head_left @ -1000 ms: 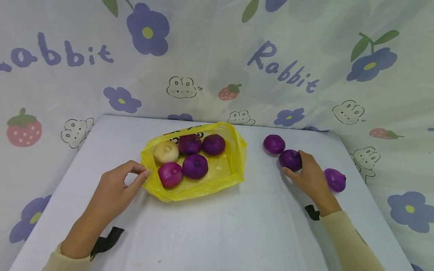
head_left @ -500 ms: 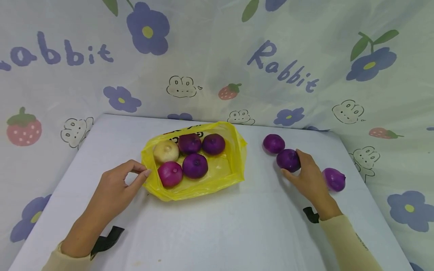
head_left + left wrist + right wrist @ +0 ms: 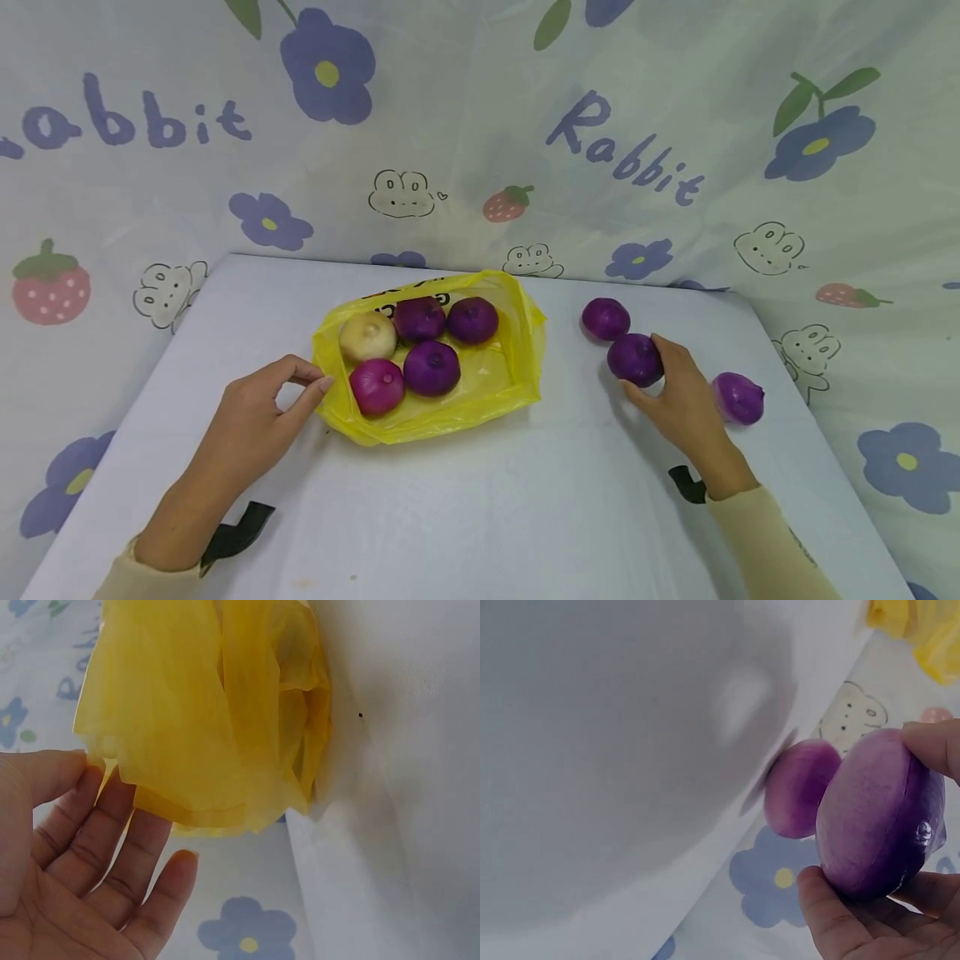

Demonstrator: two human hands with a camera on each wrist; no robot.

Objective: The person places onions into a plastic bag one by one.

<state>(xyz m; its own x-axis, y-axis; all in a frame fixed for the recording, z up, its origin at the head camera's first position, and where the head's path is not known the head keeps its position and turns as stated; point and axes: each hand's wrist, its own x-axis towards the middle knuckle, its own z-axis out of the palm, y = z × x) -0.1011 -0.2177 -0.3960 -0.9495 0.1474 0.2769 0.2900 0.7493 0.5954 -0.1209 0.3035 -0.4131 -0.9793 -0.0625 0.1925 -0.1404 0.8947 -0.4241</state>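
My left hand (image 3: 258,417) pinches the left rim of a yellow plastic bag (image 3: 487,412) between thumb and index finger. In the left wrist view the bag's thin side (image 3: 172,712) hangs beside the fingers. Several onions lie inside the open bag, among them a pale onion (image 3: 367,337) and a magenta onion (image 3: 377,387); the rest are dark purple. At the right, my right hand (image 3: 686,408) grips a purple onion (image 3: 634,360) between thumb and fingers. The right wrist view shows this onion (image 3: 877,817) held close over the white surface, overlapping another purple onion (image 3: 801,787) behind it.
One purple onion (image 3: 606,319) sits on the white table (image 3: 480,517) just behind the held one. Another purple onion (image 3: 738,398) lies right of my right wrist. A patterned curtain (image 3: 465,108) stands along the table's back edge.
My right hand has shifted slightly left with the purple onion in its grip. The left hand and the yellow bag stay where they were.
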